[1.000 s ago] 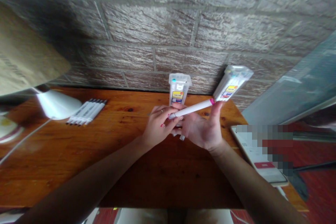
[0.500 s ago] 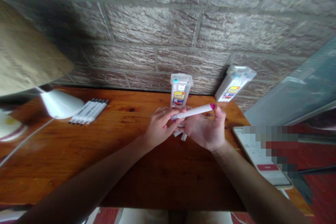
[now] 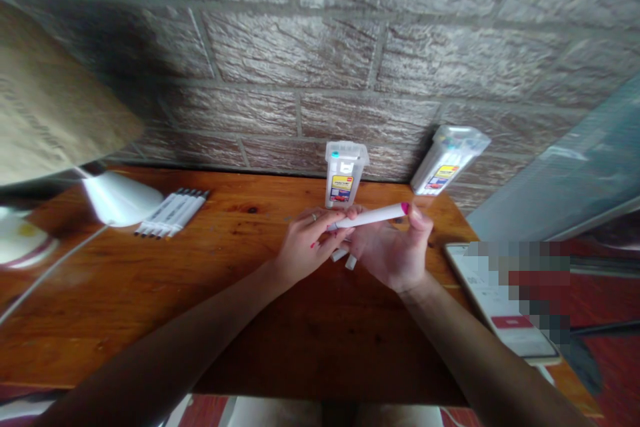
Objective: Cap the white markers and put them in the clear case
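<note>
A white marker (image 3: 373, 216) with a pink end lies across my two hands above the wooden table (image 3: 150, 293). My left hand (image 3: 304, 245) pinches its left end with closed fingers. My right hand (image 3: 395, 250) cradles the barrel, thumb resting near the pink tip. Under my hands, the ends of other white markers (image 3: 345, 258) stick out; which hand holds them I cannot tell. Just behind stands an upright clear marker case (image 3: 343, 173).
A second clear marker case (image 3: 447, 160) leans against the brick wall at the right. A row of several markers (image 3: 173, 213) lies at the left beside a white lamp base (image 3: 120, 198). A phone (image 3: 505, 310) rests at the table's right edge.
The marker has dropped slightly and tilted closer to level. My hands stay together at the table's middle.
</note>
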Tool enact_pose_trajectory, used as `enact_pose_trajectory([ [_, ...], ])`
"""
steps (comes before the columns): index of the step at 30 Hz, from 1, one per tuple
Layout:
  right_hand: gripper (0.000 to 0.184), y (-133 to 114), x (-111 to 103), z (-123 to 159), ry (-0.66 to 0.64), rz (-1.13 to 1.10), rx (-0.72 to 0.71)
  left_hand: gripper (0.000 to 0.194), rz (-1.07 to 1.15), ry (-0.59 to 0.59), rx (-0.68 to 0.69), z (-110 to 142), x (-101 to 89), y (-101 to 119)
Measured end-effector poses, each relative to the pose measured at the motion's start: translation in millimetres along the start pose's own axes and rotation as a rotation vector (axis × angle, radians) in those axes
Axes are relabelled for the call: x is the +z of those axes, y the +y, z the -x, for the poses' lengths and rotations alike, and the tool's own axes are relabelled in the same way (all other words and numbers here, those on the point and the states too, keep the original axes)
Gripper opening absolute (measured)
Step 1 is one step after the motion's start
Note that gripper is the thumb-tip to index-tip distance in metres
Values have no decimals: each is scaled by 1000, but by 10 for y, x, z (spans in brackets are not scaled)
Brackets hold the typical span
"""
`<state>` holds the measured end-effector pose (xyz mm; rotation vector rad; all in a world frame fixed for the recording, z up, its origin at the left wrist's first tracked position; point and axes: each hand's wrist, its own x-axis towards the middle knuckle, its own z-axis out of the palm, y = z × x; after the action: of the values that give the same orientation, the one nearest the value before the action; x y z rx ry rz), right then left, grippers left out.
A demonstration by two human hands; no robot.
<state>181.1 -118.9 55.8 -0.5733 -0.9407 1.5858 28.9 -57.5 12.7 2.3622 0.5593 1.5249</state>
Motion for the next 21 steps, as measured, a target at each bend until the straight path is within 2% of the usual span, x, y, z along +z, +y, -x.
enact_pose_trajectory([
  [9, 59, 23, -18, -35, 1, -50, 9, 16, 11, -4, 18, -61, -52, -32],
  [12, 67, -11, -61, -44, -48, -71, 32, 15, -68, 9, 45, -89, -115, -88],
  [15, 77, -54, -109, -52, -38, -132, 100, 17, -135, 9, 130, -119, -185, -110],
  [17, 67, -55, -139, -61, -5, -136, 178, 20, -129, -38, 200, -131, -212, -94],
  [21, 34, 10, -168, -66, 28, -40, 264, 21, -63, -113, 264, -132, -200, -23],
])
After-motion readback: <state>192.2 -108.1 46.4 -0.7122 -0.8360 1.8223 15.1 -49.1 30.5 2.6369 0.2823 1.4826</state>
